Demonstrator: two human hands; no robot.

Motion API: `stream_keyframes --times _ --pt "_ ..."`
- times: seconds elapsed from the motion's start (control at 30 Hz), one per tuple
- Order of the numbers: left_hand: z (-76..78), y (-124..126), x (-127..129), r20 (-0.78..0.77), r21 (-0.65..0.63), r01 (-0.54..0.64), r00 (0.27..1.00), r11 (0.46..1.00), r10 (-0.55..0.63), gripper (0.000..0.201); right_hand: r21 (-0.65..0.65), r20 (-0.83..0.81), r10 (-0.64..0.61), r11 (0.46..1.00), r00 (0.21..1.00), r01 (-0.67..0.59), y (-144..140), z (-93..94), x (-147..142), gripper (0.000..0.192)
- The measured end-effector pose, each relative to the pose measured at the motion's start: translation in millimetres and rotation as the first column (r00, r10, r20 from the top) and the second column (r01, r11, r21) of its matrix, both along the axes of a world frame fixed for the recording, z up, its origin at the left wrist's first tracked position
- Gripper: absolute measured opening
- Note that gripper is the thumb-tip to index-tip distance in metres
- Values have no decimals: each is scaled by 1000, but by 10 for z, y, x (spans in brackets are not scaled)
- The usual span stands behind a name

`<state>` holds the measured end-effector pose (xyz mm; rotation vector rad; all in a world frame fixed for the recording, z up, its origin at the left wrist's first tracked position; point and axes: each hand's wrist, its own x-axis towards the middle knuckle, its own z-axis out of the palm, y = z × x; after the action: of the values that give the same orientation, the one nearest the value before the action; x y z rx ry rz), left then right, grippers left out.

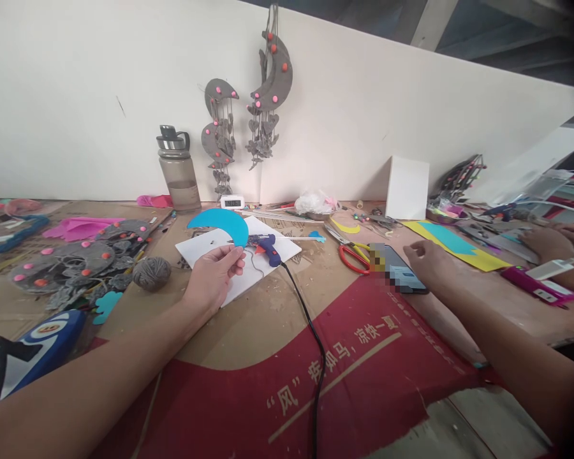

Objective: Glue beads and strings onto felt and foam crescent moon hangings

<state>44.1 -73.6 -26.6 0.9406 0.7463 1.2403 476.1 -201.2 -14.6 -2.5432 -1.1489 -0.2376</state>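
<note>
The left hand pinches a blue crescent cutout by its lower tip, thumb and fingers closed on it, holding it upright just above a white board on the cardboard-covered table. The crescent looks like thin foam or felt: very light, bendy, not fragile, likely to flop if gripped only at a tip; the wider middle looks like the firmer place to hold. A blue glue gun lies on the board just beside it, cord trailing toward the person. The right hand is loosely curled, holding nothing, fingertips at the edge of a phone. Red-handled scissors lie near.
</note>
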Motion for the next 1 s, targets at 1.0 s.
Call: stream_keyframes --times 1.0 --pt "-10 0 -1 -34 16 21 999 1000 -20 36 -365 61 697 682 714 -634 1136 391 -582 37"
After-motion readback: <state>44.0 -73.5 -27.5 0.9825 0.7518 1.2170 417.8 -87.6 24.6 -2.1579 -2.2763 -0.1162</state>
